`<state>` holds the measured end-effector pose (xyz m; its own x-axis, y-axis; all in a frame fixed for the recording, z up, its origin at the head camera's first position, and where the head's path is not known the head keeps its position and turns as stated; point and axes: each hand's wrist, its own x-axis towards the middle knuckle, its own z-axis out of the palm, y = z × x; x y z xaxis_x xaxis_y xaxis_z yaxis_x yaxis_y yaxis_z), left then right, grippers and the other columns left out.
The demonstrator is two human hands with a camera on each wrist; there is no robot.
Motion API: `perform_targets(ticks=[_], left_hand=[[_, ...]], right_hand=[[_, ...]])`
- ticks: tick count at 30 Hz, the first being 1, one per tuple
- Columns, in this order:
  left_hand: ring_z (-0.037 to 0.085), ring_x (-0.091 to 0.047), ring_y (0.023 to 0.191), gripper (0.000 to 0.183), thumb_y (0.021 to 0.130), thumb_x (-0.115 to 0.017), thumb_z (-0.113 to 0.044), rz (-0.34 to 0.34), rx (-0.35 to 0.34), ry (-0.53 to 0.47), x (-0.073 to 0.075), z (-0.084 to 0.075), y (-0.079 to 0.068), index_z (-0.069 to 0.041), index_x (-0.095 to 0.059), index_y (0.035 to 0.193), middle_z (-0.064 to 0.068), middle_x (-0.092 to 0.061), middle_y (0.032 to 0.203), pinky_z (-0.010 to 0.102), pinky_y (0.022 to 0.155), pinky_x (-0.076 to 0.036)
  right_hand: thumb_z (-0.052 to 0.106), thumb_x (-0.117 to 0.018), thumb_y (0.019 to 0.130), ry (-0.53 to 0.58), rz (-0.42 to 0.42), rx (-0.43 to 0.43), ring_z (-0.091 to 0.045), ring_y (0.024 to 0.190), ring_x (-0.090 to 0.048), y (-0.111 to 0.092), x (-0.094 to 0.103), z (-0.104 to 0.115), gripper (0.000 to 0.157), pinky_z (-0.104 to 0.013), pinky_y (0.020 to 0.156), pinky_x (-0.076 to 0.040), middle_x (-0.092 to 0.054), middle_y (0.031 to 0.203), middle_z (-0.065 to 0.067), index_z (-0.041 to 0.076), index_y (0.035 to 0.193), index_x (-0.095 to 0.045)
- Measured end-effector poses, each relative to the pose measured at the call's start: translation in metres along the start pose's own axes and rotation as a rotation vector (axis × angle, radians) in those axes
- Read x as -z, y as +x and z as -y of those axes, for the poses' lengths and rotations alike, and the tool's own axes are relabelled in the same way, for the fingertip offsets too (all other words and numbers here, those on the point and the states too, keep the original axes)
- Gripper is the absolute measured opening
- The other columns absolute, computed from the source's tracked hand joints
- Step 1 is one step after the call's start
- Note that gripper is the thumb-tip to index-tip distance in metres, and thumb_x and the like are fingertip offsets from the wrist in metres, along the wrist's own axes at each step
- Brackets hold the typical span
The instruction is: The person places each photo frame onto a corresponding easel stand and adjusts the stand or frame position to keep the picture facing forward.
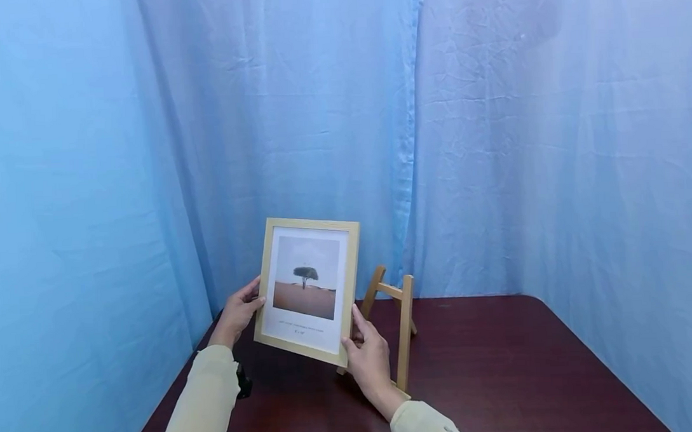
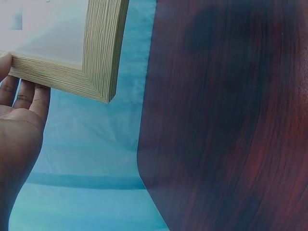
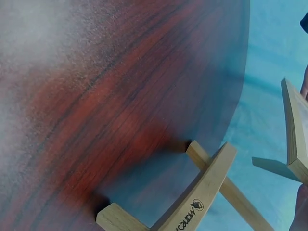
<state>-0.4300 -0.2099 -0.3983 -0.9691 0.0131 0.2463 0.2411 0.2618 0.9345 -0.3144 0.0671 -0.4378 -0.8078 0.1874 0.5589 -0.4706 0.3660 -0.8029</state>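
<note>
Both hands hold a light-wood picture frame (image 1: 312, 224) up over the table, its front towards me and tilted slightly. Behind its glass is a print (image 1: 304, 278) of a lone tree on brown ground with a white border. My left hand (image 1: 239, 314) grips the left edge, thumb in front and fingers behind, as the left wrist view also shows. At the lower right edge my right hand (image 1: 371, 358) pinches the frame. Just behind and right of it stands a small wooden easel (image 1: 406, 334), partly hidden by the frame and right hand. Its ledge (image 3: 195, 197) bears dark lettering.
The dark red-brown table (image 1: 500, 363) has rounded far corners and visible wood grain. Light blue curtains (image 1: 331, 115) hang close round its back and sides. A black band (image 1: 244, 381) shows at the left wrist, by the cream sleeve (image 1: 200, 396).
</note>
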Motion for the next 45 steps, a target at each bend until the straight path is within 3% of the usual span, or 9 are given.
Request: perform_targets(ticks=[25, 36, 45], left_hand=[[0.041, -0.041, 0.134, 0.057, 0.100, -0.052, 0.004, 0.042, -0.016, -0.048, -0.022, -0.007, 0.008, -0.008, -0.036, 0.153, 0.029, -0.046, 0.143, 0.054, 0.110, -0.033], [0.040, -0.046, 0.130, 0.056, 0.099, -0.055, 0.003, 0.037, -0.046, -0.038, -0.036, -0.011, 0.009, -0.007, -0.040, 0.151, 0.029, -0.051, 0.139, 0.053, 0.108, -0.037], [0.040, -0.046, 0.131, 0.056, 0.098, -0.055, 0.005, 0.050, -0.058, -0.051, -0.048, -0.017, 0.012, -0.007, -0.041, 0.151, 0.029, -0.050, 0.140, 0.053, 0.108, -0.036]], right_hand=[[-0.004, -0.074, 0.086, -0.049, -0.020, 0.061, -0.016, 0.092, -0.066, -0.015, 0.012, 0.008, 0.069, -0.025, 0.076, -0.056, -0.065, 0.120, -0.004, 0.013, 0.148, -0.049], [-0.009, -0.075, 0.082, -0.028, -0.093, 0.088, -0.017, 0.088, -0.067, -0.016, 0.019, 0.003, 0.069, -0.025, 0.073, -0.057, -0.067, 0.117, -0.007, 0.008, 0.144, -0.052], [-0.008, -0.076, 0.081, -0.044, -0.095, 0.077, -0.016, 0.088, -0.067, -0.017, 0.032, 0.005, 0.071, -0.024, 0.073, -0.057, -0.067, 0.115, -0.006, 0.011, 0.146, -0.051]])
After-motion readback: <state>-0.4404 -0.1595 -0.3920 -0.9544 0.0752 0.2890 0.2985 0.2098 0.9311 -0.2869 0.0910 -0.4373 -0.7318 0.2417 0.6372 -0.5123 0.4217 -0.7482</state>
